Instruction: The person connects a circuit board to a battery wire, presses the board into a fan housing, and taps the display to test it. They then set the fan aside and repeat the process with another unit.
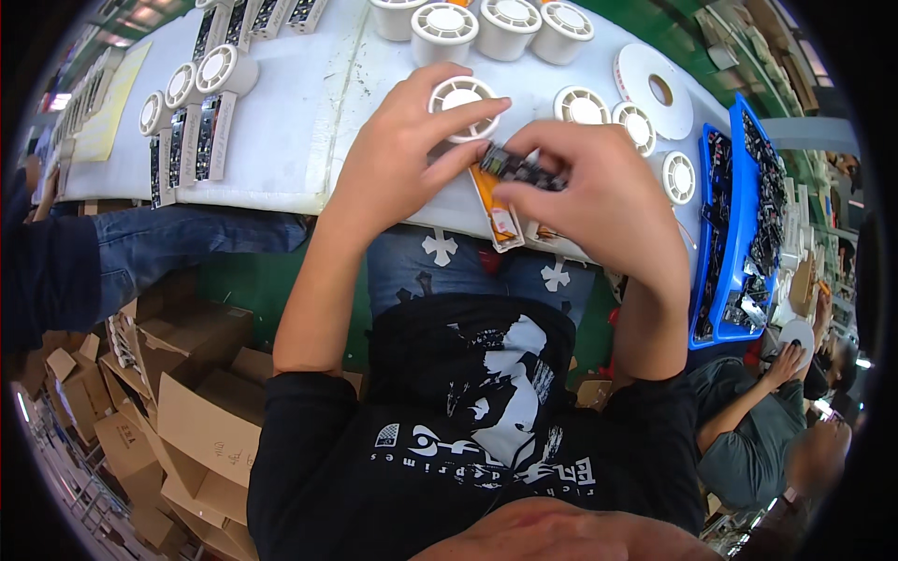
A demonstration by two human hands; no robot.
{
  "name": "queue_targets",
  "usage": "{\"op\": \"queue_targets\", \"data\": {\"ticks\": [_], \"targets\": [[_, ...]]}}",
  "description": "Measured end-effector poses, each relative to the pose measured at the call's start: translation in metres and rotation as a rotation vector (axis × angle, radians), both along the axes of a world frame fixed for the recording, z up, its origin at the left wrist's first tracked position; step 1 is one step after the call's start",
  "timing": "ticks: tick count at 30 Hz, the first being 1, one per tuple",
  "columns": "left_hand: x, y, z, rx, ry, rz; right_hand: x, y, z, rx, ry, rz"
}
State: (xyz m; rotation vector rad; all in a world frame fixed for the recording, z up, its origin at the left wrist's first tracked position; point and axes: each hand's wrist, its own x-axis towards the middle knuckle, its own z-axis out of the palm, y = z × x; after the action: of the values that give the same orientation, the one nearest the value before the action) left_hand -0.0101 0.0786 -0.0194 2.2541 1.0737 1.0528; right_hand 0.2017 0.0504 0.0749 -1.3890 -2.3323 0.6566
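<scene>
A white round fan head [465, 94] with a slotted grille lies at the table's near edge, its open white handle shell pointing toward me. Inside the shell shows an orange battery-like piece [486, 192]. My left hand [388, 154] is curled around the fan head, index finger across its grille and thumb reaching to the board's end. Between the thumb and fingers of my right hand [608, 178] is a small black circuit board [517, 168], held over the handle. My right hand partly hides the board and another white handle beside it.
More white fan heads [444, 28] stand at the table's far side; several finished-looking fans [206, 112] lie left. At right are a white tape roll [655, 91] and blue bins [744, 238] of black parts. Cardboard boxes [201, 421] fill the lower left. Another person [753, 439] sits at right.
</scene>
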Motion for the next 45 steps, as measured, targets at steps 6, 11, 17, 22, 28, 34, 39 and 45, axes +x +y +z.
{"op": "queue_targets", "data": {"ticks": [6,11,17,22,28,34,39,45], "targets": [[0.001,-0.006,-0.002,-0.012,-0.124,-0.030,-0.006,-0.009,-0.021,0.082,0.022,-0.276],[0.001,-0.006,-0.005,-0.119,-0.215,-0.013,-0.016,-0.028,-0.020,0.125,-0.156,-0.259],[0.005,-0.009,-0.002,-0.114,-0.265,0.046,-0.037,-0.049,-0.027,0.079,-0.418,-0.250],[-0.006,-0.027,-0.011,0.522,0.200,0.163,-0.036,-0.050,-0.033,0.099,-0.361,-0.251],[-0.009,-0.038,-0.007,0.672,0.456,0.121,-0.031,-0.050,-0.031,0.064,-0.353,-0.248],[0.001,-0.045,-0.001,0.534,0.536,0.070,-0.015,-0.048,-0.023,0.056,-0.284,-0.177],[0.007,-0.048,0.002,0.425,0.571,0.056,-0.014,-0.047,-0.019,0.038,-0.113,-0.221],[-0.008,-0.033,-0.011,0.364,0.155,0.026,-0.019,-0.046,-0.034,0.132,-0.112,-0.276]]}}
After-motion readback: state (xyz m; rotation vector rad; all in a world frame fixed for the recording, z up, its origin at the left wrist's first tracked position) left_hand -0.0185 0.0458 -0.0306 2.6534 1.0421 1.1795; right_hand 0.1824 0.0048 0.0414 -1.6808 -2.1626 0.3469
